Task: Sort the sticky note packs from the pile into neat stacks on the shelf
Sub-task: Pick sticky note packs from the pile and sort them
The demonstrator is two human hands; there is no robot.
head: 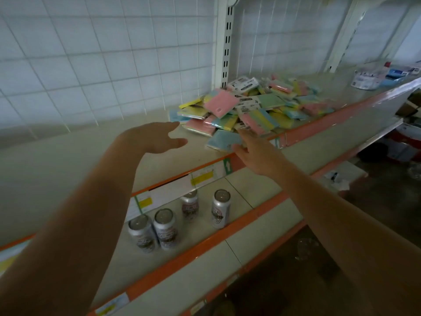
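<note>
The pile of sticky note packs (250, 108) lies on the upper shelf (79, 160). The right hand (255, 151), fingers straight, touches a blue pack (224, 140) at its near edge. The left hand (152, 139) hovers beside it, spread and holding nothing. Four cans (180, 217) stand on the shelf below.

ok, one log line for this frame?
phase: reaching | left hand: open, near pile | right hand: fingers touching blue pack | stacks: none yet | cans: lower shelf

Shop: price-tagged shelf (173, 183), cans (221, 208).
</note>
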